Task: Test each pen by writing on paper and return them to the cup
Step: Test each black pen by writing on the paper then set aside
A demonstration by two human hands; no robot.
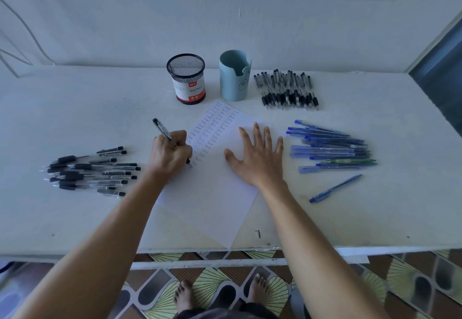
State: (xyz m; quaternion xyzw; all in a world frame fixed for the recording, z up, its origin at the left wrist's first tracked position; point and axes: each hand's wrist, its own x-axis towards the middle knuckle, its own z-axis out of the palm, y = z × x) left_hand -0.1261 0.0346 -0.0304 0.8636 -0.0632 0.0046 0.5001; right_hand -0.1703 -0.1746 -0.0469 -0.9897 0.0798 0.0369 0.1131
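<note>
The left hand (171, 151) is gripping a black clear-barrelled pen (163, 131), tip on the white paper sheet (212, 193) at frame centre (rows of "test" above); the right hand (257, 158) is pressing flat, fingers spread.

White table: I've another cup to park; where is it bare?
Bare on the white table: back left, between black mesh cup and left heap of black pens; front right, nearer than the lone blue pen. Crowded: back-right row of black pens, right heap of blue pens.
</note>
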